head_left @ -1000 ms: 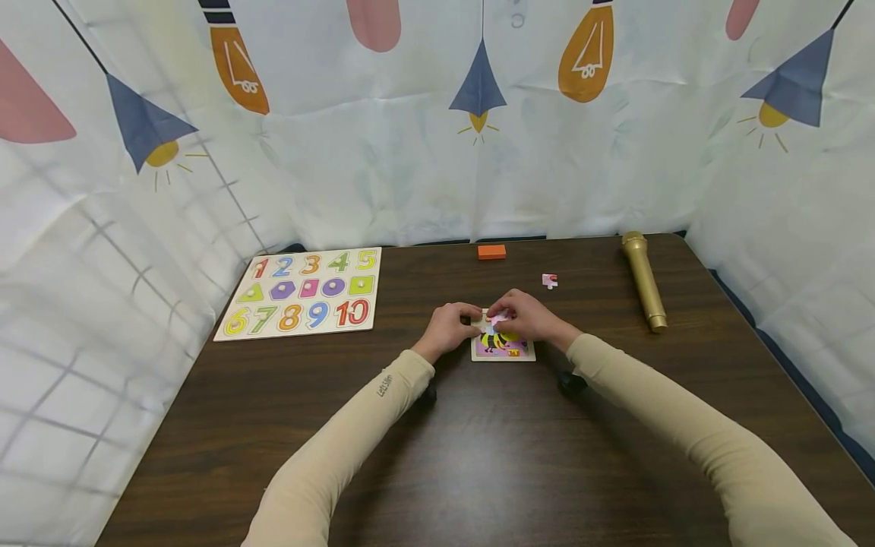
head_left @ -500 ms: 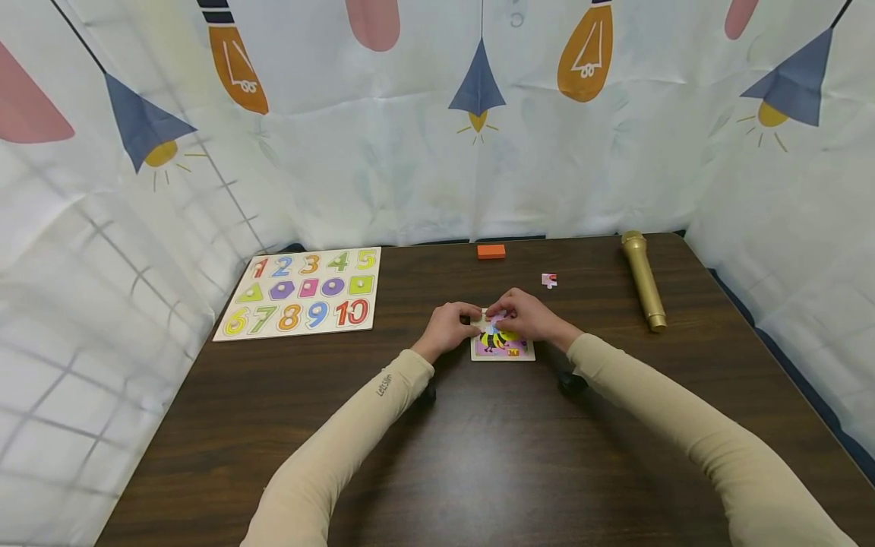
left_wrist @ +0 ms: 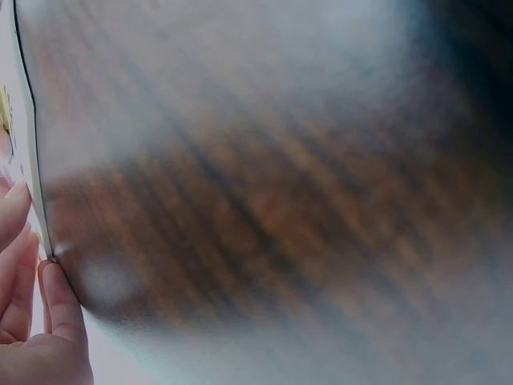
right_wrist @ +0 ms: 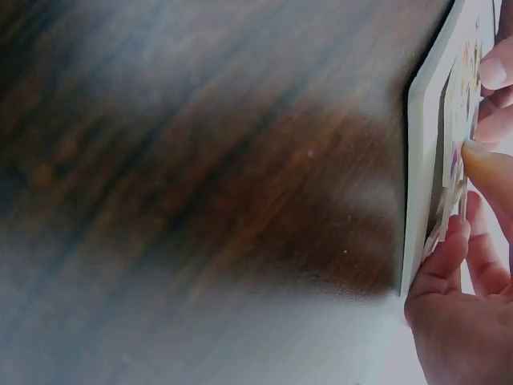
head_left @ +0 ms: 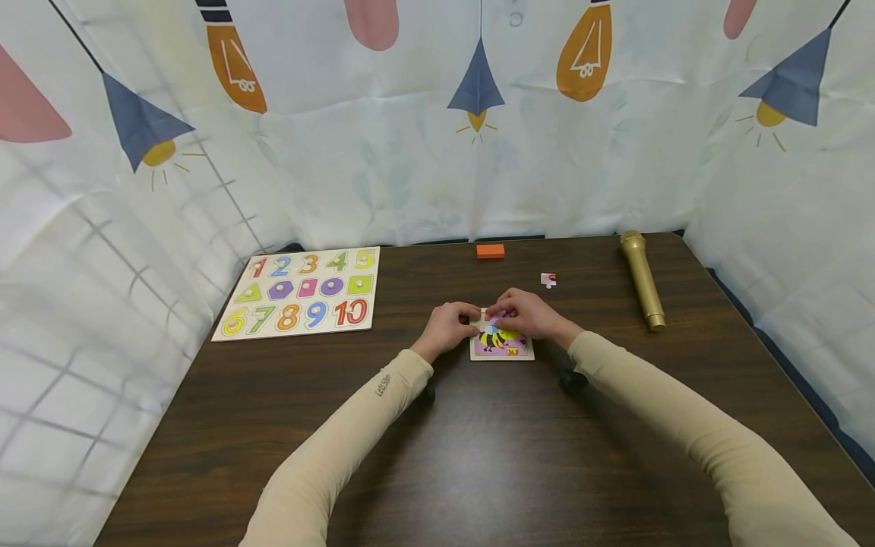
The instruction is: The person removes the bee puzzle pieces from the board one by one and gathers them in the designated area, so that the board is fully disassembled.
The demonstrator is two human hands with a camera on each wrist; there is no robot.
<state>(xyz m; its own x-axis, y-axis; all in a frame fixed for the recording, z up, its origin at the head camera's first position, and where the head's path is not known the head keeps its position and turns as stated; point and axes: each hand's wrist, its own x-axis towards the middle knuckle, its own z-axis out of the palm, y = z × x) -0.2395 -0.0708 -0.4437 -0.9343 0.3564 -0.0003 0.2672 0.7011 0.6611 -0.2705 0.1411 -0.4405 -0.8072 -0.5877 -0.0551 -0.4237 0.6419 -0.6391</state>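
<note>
Far left on the dark brown wood-grain table (head_left: 410,471) there's a pale rectangular number board (head_left: 229,335) with its slots filled: coloured 1–5 along the far row, five coloured shapes in the middle, 6–10 along the near row. Around the middle sits a small pale square puzzle tray (head_left: 502,358) with a yellow-and-black bee on pink inside it; its far part is mostly hidden by fingers.

Hands, left to right: the left hand (head_left: 446,328) is nearly closed, thumb and bent fingers gripping the tray's far left edge. The right hand (head_left: 529,315) is over the tray's far right part, fingers bent, pinching a thin pale puzzle piece (right_wrist: 449,152). Can't tell how well that piece is seated.

Beyond the tray there's an orange rectangular block (head_left: 490,251), then a loose pink jigsaw piece (head_left: 548,280) to its right, and a gold microphone-shaped stick (head_left: 642,281) far right.
</note>
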